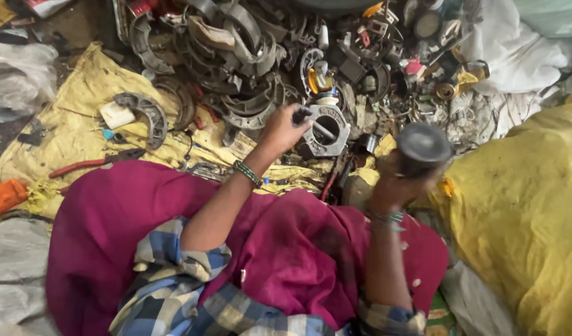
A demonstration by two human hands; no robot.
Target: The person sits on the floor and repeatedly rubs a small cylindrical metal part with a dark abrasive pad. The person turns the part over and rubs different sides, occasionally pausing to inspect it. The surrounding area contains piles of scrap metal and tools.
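Note:
My left hand [284, 127] grips a thin metal rod [316, 124] whose tip rests inside the round hole of a grey metal housing [326, 130] on the ground. Raised and blurred at the right, my right hand [395, 180] is closed on a hammer with a dark round head [424, 144]. Beaded bangles circle both wrists. A magenta cloth [286, 242] covers my lap below my forearms.
A heap of curved brake shoes and metal scrap [236, 56] lies beyond the housing. One brake shoe [146, 115], a white block [116, 115] and red-handled pliers [93, 163] rest on a yellow sheet [80, 93]. Yellow sack [522, 205] right, white bags [516, 50] behind.

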